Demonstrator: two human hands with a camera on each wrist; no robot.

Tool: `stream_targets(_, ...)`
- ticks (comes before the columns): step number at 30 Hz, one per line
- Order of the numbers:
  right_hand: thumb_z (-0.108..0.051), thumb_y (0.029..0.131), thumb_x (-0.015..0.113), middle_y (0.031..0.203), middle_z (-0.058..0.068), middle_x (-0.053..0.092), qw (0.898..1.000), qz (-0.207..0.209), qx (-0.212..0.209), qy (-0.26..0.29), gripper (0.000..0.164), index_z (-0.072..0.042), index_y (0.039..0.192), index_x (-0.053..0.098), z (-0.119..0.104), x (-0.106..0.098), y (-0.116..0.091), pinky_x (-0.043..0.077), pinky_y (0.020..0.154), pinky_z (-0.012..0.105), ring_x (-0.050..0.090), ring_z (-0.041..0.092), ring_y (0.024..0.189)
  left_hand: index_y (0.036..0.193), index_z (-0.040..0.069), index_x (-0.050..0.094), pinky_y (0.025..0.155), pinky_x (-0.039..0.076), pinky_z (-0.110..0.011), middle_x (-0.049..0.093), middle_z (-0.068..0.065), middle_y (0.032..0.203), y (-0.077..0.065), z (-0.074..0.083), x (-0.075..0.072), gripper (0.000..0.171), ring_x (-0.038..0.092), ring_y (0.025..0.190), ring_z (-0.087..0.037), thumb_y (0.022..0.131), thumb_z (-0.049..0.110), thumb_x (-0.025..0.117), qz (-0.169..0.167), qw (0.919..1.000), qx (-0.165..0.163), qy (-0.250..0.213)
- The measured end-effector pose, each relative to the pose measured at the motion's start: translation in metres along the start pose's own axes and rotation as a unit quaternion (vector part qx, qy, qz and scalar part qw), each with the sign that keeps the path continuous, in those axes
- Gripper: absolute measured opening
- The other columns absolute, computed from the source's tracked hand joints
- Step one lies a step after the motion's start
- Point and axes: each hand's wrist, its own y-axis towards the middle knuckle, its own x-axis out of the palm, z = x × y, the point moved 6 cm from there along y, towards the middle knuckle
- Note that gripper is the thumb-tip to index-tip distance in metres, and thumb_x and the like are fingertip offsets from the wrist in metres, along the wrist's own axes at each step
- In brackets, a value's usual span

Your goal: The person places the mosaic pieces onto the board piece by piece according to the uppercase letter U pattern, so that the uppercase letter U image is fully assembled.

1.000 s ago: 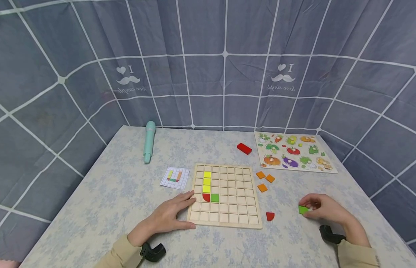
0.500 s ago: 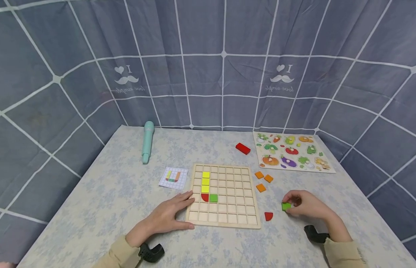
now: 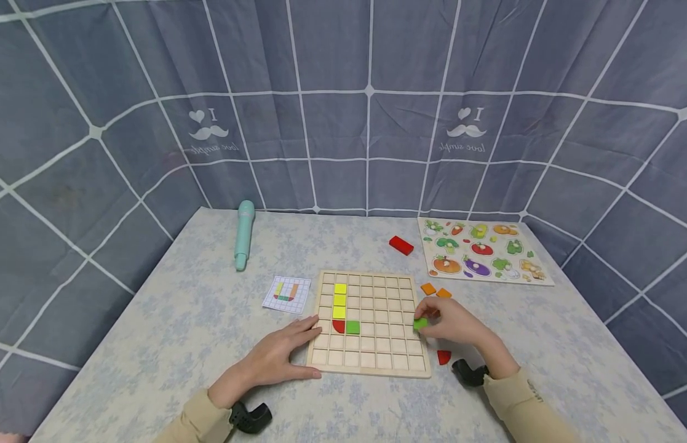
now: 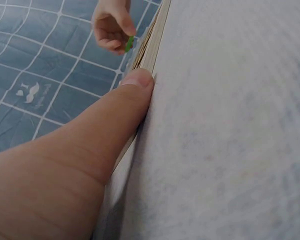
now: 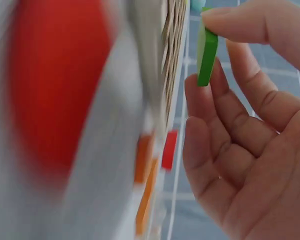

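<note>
A wooden grid board (image 3: 376,351) lies mid-table. In its left part sit several yellow square tiles (image 3: 340,300) in a column, a red quarter-round tile (image 3: 339,327) below them and a green square tile (image 3: 352,327) beside that. My left hand (image 3: 271,355) rests at the board's left edge with fingers extended, the thumb touching the edge in the left wrist view. Between thumb and fingers, my right hand (image 3: 451,320) pinches another green tile (image 5: 208,57) above the board's right edge. The right wrist view shows that tile held on edge, apart from the board.
Orange tiles (image 3: 428,288) lie right of the board, partly behind my right hand; a loose red quarter-round tile (image 3: 444,357) lies nearer. A pattern card (image 3: 286,294) is left. Farther back are a teal microphone (image 3: 245,237), a red block (image 3: 401,245) and a vegetable puzzle board (image 3: 487,251).
My right hand has carried the green tile leftward from the table's right side to the board's right edge. The left hand has stayed in place against the board.
</note>
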Motion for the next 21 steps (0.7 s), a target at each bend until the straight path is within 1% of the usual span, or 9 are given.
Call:
stream_targets(4,-0.012,0.079,0.073,0.088,-0.006,0.059,1.0,-0.008,-0.013,0.0,0.016,-0.015,0.092,0.063,-0.018,0.012,0.017,0.049,0.074,0.031,0.054,0.016,0.083,0.14,0.009,0.047,0.111,0.029,-0.039,0.03,-0.004,0.151,0.0,0.0,0.0,0.084,0.027,0.138,-0.019,0.077,0.063,0.064,-0.001,1.0,0.0,-0.001)
stream_targets(8,-0.01,0.079,0.072,0.092,-0.007,0.06,1.0,-0.015,-0.026,-0.001,0.019,-0.013,0.096,0.066,-0.032,0.024,0.031,0.05,0.075,0.032,0.054,0.014,0.084,0.14,0.009,0.047,0.11,0.03,-0.039,0.031,-0.005,0.151,0.0,0.0,0.0,0.084,0.028,0.138,-0.019,0.077,0.063,0.064,0.002,1.0,0.004,-0.002)
stream_targets(10,-0.009,0.078,0.072,0.093,-0.006,0.06,0.999,-0.023,-0.033,0.004,0.02,-0.011,0.097,0.066,-0.038,0.03,0.037,0.05,0.076,0.034,0.054,0.015,0.085,0.139,0.009,0.047,0.111,0.029,-0.039,0.031,-0.005,0.151,0.0,0.001,0.0,0.084,0.028,0.138,-0.02,0.077,0.063,0.063,0.004,1.0,0.007,0.0)
stream_targets(14,-0.009,0.078,0.072,0.091,-0.006,0.062,0.998,-0.041,-0.038,0.007,0.018,-0.011,0.095,0.066,-0.047,0.041,0.046,0.05,0.076,0.033,0.055,0.015,0.084,0.139,0.009,0.048,0.11,0.03,-0.04,0.032,-0.006,0.151,0.0,0.001,0.0,0.084,0.028,0.137,-0.021,0.077,0.063,0.064,0.005,0.9999,0.009,0.003)
stream_targets(18,-0.009,0.079,0.074,0.088,-0.006,0.063,0.998,-0.056,-0.041,0.0,0.016,-0.013,0.093,0.066,-0.053,0.048,0.051,0.051,0.072,0.029,0.056,0.013,0.08,0.139,0.009,0.048,0.11,0.031,-0.041,0.032,-0.006,0.151,0.0,0.001,0.0,0.083,0.029,0.137,-0.022,0.078,0.062,0.064,0.005,0.9999,0.01,0.002)
stream_targets(21,-0.01,0.078,0.076,0.088,-0.005,0.064,0.997,-0.064,-0.047,-0.007,0.017,-0.013,0.092,0.066,-0.056,0.051,0.054,0.051,0.072,0.028,0.058,0.013,0.08,0.139,0.009,0.047,0.11,0.031,-0.041,0.032,-0.005,0.151,-0.001,0.0,0.0,0.083,0.029,0.137,-0.021,0.078,0.063,0.064,0.005,1.0,0.008,0.0)
